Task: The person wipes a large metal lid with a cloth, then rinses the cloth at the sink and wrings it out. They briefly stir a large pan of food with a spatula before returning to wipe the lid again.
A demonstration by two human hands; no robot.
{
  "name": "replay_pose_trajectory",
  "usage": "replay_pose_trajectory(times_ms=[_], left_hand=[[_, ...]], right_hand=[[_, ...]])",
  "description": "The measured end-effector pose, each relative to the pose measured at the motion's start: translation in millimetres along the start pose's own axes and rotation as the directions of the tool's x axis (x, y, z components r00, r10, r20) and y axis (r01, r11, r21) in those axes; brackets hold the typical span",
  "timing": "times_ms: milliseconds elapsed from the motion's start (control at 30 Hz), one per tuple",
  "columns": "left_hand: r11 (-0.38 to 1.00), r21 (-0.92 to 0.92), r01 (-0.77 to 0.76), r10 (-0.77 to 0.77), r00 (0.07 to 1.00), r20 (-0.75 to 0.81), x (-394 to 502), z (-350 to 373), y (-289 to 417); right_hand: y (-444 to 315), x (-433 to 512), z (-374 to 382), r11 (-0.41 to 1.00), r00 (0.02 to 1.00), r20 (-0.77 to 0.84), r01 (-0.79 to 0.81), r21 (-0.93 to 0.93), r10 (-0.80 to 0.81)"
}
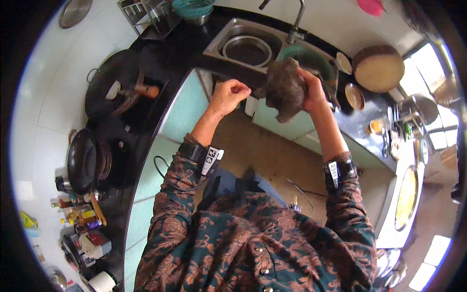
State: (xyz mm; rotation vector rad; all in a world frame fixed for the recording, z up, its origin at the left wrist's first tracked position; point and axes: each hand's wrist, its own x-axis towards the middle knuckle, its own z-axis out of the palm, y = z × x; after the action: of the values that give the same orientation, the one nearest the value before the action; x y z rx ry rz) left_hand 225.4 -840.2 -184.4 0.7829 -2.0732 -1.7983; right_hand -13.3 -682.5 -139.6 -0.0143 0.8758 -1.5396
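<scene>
My right hand (314, 89) grips a dark brown, lumpy, rough-surfaced mass (285, 91) from its right side, holding it up in front of the sink's near edge. What the mass is cannot be made out, and its outline is a little blurred. To its left, my left hand (233, 95) has its fingers curled in against the thumb, with nothing visible between them. A small gap separates that hand from the mass. Behind the mass, a green basin (304, 54) sits in the right bowl of the steel sink (239, 25), partly hidden.
A round metal pan (266, 44) lies in the left sink bowl under the faucet (300, 18). A wok (100, 87) and a frying pan (81, 160) are on the stove at left. Bowls and a big round board (379, 69) stand right of the sink. A cable (303, 189) trails near the floor.
</scene>
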Motion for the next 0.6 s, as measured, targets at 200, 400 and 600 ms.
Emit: replay_pose_trajectory(times_ms=[200, 400, 600], left_hand=[[0.938, -0.285, 0.198, -0.263, 0.941, -0.212, 183, -57, -4], [0.916, -0.245, 0.318, -0.379, 0.887, -0.265, 266, -83, -4], [0.813, -0.302, 0.497, -0.558, 0.814, -0.161, 375, -111, -175]], right_hand=[[-65, 214, -20, 0.711, 0.911, -0.275, 0.027, -0.702, -0.306], [-79, 260, -94, 0.327, 0.894, -0.183, -0.043, -0.944, -0.409], [12, 410, -157, -0.110, 0.925, -0.070, -0.119, -0.987, -0.372]])
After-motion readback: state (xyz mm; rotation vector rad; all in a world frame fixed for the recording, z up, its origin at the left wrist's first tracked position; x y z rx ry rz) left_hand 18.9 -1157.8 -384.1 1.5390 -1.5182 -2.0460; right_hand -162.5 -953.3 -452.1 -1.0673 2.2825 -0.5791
